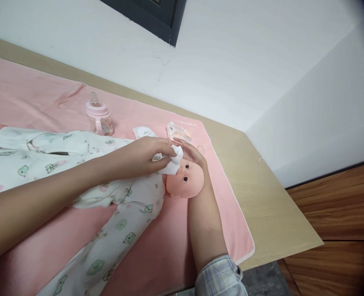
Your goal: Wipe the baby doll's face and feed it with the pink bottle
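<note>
A baby doll with a bald head (188, 185) lies on its back in a white printed outfit (129, 213). My left hand (144, 154) comes across the doll's chest from the left, closed around a white wipe (172, 165). The wipe touches the lower part of the doll's face, and its mouth is covered. Passing behind the head, my right arm cradles it; my right hand (192, 153) curls along the far side of the head. Part of that palm is hidden by the head and the wipe.
A pink blanket (231, 222) covers much of the wooden table (274, 197). Beyond the doll stand a pink-lidded baby bottle (98, 115) with handles and a clear plastic packet (179, 132). A white wall (219, 61) rises behind the table; wood-grain panels (339, 213) are at right.
</note>
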`<state>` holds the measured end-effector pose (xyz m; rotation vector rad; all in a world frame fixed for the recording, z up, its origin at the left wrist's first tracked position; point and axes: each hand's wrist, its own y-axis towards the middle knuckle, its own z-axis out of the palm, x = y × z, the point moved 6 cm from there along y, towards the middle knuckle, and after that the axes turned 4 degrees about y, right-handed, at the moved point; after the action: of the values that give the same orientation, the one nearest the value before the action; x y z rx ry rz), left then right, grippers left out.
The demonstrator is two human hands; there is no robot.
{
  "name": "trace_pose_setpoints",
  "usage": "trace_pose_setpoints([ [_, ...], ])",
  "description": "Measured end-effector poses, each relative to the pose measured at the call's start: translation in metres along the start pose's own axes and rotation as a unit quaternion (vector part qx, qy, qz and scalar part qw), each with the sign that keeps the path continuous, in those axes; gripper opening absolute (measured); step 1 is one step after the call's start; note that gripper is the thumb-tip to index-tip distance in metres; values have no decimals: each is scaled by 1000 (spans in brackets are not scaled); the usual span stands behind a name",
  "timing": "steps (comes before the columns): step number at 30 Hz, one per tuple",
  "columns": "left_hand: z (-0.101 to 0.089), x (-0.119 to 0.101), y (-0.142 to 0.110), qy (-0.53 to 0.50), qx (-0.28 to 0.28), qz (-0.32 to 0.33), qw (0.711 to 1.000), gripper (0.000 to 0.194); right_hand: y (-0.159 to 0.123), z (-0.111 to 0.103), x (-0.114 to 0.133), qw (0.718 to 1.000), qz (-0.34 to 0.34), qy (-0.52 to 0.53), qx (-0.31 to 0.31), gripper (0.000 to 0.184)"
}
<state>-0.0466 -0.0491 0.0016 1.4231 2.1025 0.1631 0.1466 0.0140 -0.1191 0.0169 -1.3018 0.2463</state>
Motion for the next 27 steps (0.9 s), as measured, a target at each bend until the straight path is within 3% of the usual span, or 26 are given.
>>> trace_pose_setpoints([
  [4, -4, 4, -1, -47, 54, -60, 996, 25, 2, -1, -1, 999, 19, 28, 16, 38],
  [8, 3, 4, -2, -64, 89, -73, 991, 21, 3, -3, -1, 999, 24, 37, 12, 40],
  [17, 19, 2, 1, -1, 93, -60, 994, 18, 7, -5, -4, 998, 15, 53, 34, 46],
  [27, 11, 4, 1, 12, 68, -46, 997, 21, 7, -6, -5, 999, 31, 35, 22, 42],
])
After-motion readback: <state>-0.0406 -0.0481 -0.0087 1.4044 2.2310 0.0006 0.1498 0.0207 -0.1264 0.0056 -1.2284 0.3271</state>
